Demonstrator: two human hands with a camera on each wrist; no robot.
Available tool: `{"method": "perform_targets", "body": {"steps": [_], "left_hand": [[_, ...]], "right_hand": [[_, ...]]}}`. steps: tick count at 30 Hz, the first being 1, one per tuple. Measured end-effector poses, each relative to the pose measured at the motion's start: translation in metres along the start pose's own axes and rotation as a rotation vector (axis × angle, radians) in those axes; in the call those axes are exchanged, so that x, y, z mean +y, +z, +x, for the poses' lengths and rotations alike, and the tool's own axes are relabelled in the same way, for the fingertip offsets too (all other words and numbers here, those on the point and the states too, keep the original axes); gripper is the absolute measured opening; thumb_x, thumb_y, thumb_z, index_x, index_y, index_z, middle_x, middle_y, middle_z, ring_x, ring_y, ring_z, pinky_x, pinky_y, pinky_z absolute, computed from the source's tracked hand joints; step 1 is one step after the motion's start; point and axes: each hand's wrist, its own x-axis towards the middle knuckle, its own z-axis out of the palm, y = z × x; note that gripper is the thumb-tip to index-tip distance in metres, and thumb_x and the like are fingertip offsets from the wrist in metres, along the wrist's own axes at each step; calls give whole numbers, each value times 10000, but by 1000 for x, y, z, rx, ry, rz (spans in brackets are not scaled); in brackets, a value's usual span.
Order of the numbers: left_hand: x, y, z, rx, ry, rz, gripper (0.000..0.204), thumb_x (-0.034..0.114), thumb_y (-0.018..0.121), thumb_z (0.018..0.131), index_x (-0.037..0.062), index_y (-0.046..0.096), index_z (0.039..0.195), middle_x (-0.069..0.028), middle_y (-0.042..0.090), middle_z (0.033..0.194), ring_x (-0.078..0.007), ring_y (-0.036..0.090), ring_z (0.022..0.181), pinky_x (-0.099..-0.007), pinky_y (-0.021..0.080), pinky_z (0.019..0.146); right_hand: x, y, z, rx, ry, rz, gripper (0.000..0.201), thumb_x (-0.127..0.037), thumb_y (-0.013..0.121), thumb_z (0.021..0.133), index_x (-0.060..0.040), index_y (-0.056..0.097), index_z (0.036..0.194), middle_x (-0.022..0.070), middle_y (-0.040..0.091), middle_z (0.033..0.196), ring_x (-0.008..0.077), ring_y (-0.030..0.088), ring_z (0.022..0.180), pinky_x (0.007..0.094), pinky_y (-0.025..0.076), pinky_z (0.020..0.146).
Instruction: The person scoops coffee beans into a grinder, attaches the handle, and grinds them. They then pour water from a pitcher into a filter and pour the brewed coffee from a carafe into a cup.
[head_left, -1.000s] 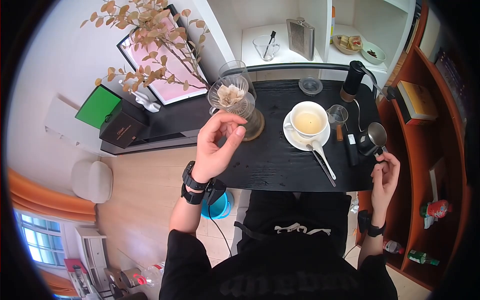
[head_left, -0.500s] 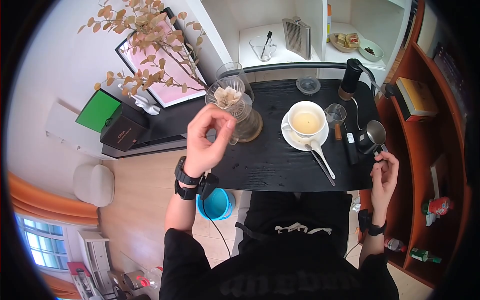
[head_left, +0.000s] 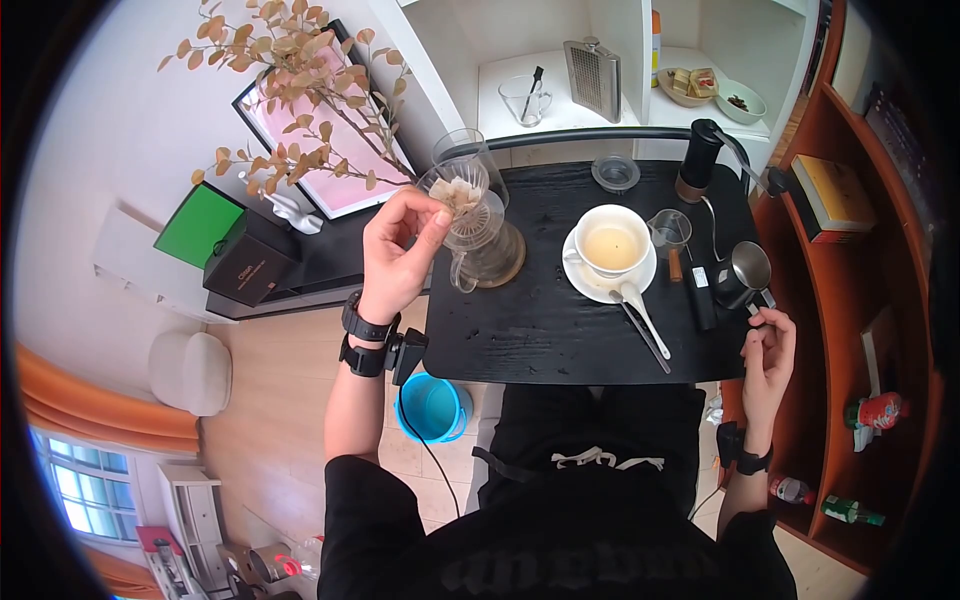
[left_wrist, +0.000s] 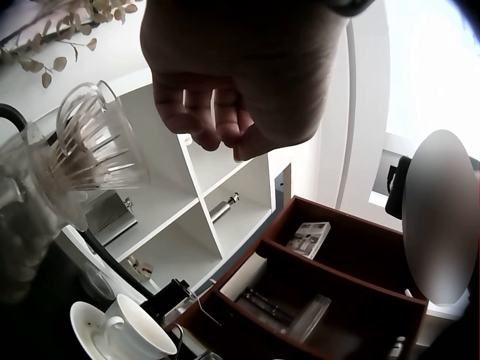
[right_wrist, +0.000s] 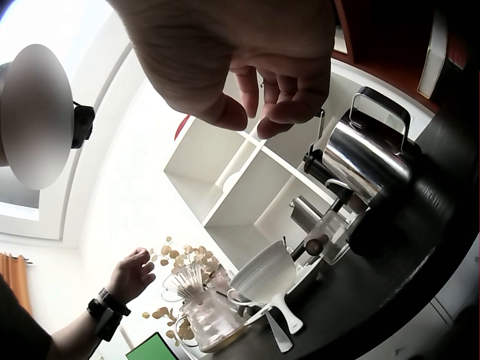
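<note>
My left hand [head_left: 395, 255] is raised in front of the ribbed clear coffee dripper [head_left: 482, 222], fingers loosely curled and holding nothing. In the head view its fingertips overlap the crumpled paper filter [head_left: 460, 190] inside; the left wrist view shows the hand apart from the dripper [left_wrist: 112, 154]. Under the dripper stands a glass server [head_left: 500, 258]. My right hand [head_left: 770, 355] hangs by the table's right edge, loosely bent and without an object. The steel milk pitcher [head_left: 748, 268] is nearest to it.
Mid-table, a white cup [head_left: 610, 268] of pale liquid stands on a saucer [head_left: 582, 285] with a white spoon [head_left: 650, 325]. Beyond are a small glass [head_left: 670, 228], a black hand grinder [head_left: 698, 160] and a glass lid [head_left: 615, 172]. A blue bucket [head_left: 435, 410] stands on the floor.
My left hand has shifted leftward and a little farther away, from in front of the server to beside the dripper's rim. The right hand stays by the pitcher.
</note>
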Motion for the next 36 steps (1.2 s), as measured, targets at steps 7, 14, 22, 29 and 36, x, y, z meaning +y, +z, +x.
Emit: {"method": "perform_targets", "body": {"steps": [7, 14, 22, 29, 36], "left_hand": [[-2, -11, 23, -37, 277, 928, 615, 330, 829, 767, 34, 561, 1234, -216, 500, 1338, -388, 465, 1245, -466, 386, 1052], [-33, -12, 35, -127, 37, 875, 855, 397, 847, 720, -47, 458, 1339, -245, 513, 1324, -370, 524, 1204, -432, 445, 1008], [-2, 8, 51, -73, 146, 856, 799, 331, 840, 702, -35, 476, 1312, -178, 545, 1186, -302, 533, 1041, -399, 456, 946], [3, 74, 118, -304, 483, 847, 828, 399, 741, 839, -64, 338, 1395, -283, 417, 1305, -416, 442, 1241, -444, 387, 1063], [-67, 156, 176, -527, 298, 802, 883, 401, 789, 747, -46, 360, 1376, -302, 461, 1293, -446, 507, 1201, -440, 439, 1035]], "right_hand": [[0, 0, -1, -11, -5, -6, 293, 35, 534, 950, -30, 522, 1236, 32, 542, 1065, 49, 478, 752, 198, 401, 662], [-3, 0, -2, 11, 0, 24, 304, 57, 535, 937, -23, 520, 1230, 40, 543, 1058, 51, 483, 754, 196, 403, 656], [-2, -18, -12, 61, 8, 9, 313, 51, 519, 950, -34, 504, 1251, 41, 536, 1066, 49, 477, 761, 193, 402, 643], [-12, -21, -21, 100, 4, 52, 299, 60, 523, 950, -26, 512, 1235, 44, 531, 1056, 54, 484, 765, 197, 415, 649], [-21, -34, -35, 188, -32, 34, 298, 66, 520, 943, -22, 517, 1227, 49, 529, 1054, 58, 487, 760, 198, 421, 654]]}}
